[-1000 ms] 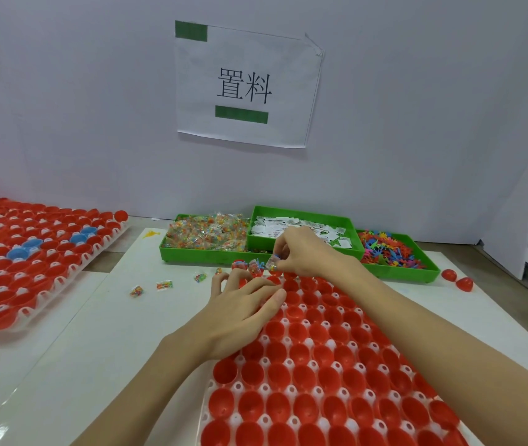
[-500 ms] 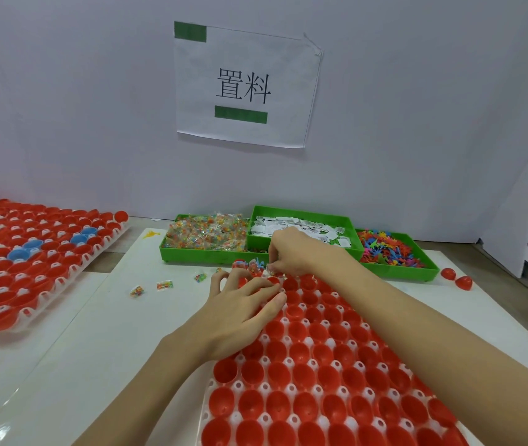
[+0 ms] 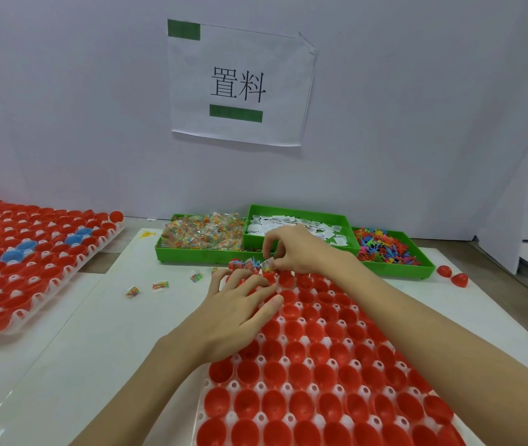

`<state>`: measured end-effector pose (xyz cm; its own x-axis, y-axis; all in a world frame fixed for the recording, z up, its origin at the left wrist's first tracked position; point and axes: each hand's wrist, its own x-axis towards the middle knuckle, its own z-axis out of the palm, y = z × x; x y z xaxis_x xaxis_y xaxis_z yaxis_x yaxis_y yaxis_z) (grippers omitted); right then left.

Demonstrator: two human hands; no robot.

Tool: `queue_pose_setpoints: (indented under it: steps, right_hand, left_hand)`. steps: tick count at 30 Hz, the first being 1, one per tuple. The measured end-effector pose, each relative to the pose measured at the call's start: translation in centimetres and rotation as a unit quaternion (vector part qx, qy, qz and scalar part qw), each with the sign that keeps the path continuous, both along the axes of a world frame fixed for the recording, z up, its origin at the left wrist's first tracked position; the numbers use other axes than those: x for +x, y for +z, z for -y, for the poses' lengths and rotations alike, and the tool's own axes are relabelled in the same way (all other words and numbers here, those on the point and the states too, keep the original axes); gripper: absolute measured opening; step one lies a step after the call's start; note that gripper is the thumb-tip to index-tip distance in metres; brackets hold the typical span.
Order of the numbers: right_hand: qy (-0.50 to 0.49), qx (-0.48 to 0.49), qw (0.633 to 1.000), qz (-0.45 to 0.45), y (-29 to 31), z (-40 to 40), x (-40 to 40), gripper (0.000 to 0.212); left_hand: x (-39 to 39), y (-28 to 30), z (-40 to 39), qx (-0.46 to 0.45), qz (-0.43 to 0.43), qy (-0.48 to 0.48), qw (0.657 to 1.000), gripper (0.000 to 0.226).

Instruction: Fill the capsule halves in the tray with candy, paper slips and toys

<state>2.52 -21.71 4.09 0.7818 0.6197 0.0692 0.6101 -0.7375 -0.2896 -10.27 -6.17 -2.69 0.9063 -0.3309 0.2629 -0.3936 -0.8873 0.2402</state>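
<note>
right hand [image 3: 301, 252] pinching a small candy packet [image 3: 268, 263] at the fingertips, just above the far row of red capsule halves [image 3: 291, 365] in the white tray [image 3: 199, 416]. left hand [image 3: 233, 320] flat, fingers spread across the tray's far-left cups. beyond, green bins of candy [image 3: 203, 235], paper slips [image 3: 291, 222], toys [image 3: 384, 247]. loose packets [image 3: 160, 285] lying left of the tray.

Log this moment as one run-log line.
left hand: flat on capsule tray | right hand: pinching candy packet over far row | near capsule halves: empty
</note>
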Motion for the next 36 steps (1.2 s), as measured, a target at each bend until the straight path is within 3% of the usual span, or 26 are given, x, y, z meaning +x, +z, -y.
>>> queue_pose_setpoints:
  steps: [10, 15, 19, 28, 36]
  right_hand:
    - [0.057, -0.119, 0.991, 0.03, 0.3, -0.9, -0.4, 0.015]
    - [0.042, -0.115, 0.991, 0.048, -0.3, -1.4, 0.1, 0.012]
    - [0.024, -0.068, 0.997, 0.026, -0.3, -1.1, 0.5, 0.023]
    - [0.033, -0.028, 0.999, -0.004, 0.1, -0.3, 0.6, 0.016]
    - [-0.029, 0.184, 0.982, -0.014, 1.2, 5.5, -2.9, 0.021]
  left_hand:
    - [0.0, 0.0, -0.1, 0.007, 0.002, 0.001, 1.0, 0.089]
    - [0.0, 0.1, -0.1, 0.009, 0.001, 0.003, 1.0, 0.089]
    - [0.0, 0.1, 0.0, 0.006, -0.004, 0.002, 1.0, 0.091]
    - [-0.1, 0.3, -0.1, -0.008, -0.004, 0.007, 1.0, 0.091]
    - [-0.4, 0.8, -0.4, -0.073, -0.011, -0.013, 0.997, 0.079]
